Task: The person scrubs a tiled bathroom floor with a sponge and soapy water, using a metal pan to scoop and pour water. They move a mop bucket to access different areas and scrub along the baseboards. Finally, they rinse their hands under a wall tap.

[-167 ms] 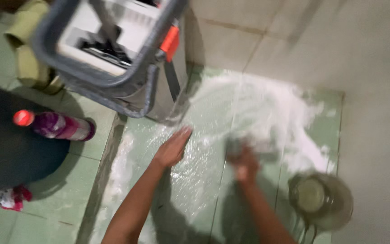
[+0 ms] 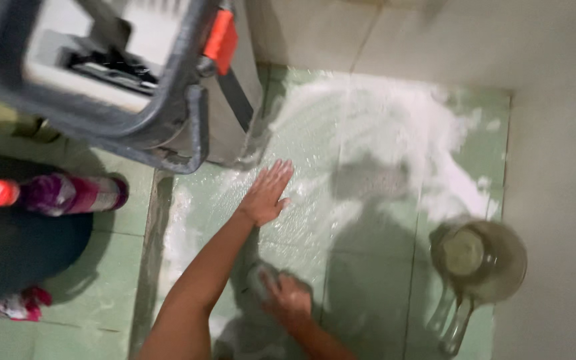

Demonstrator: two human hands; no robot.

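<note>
Floor: pale green tiles (image 2: 101, 293), wet and glossy, with a wide patch of white soap foam (image 2: 395, 127) spread from the centre out toward 1 o'clock.
Foam look: thick and bright white at 12 to 2 o'clock, thinning to streaky suds near the hands.
Left hand (image 2: 267, 193): flat on the wet tile near the centre of the view, palm down, fingers (image 2: 281, 172) straight and close together, pointing to 1 o'clock; thumb out to the side.
Right hand (image 2: 289, 299): at 6 o'clock, blurred, fingers curled over a small greyish scrubber (image 2: 259, 277) pressed on the floor; the exact grip is too smeared to tell.
Scrubber: one, dull grey, mostly covered by the hand, lying on the wet tile just below the left hand.
Dipper: one, a translucent greenish handled dipper (image 2: 481, 260) at 4 o'clock, standing on the floor close to the wall, handle toward 6 o'clock.
Machine: one grey and white appliance (image 2: 188, 127) at 10 to 11 o'clock, with an orange tab (image 2: 220, 41) on its rim.
Bottle: one, pink and purple with a red cap (image 2: 55, 193), lying at 9 o'clock.
Walls: pale tiled walls (image 2: 555, 100) at 12 and 3 o'clock.
Hands counted: two, both the person's own.
</note>
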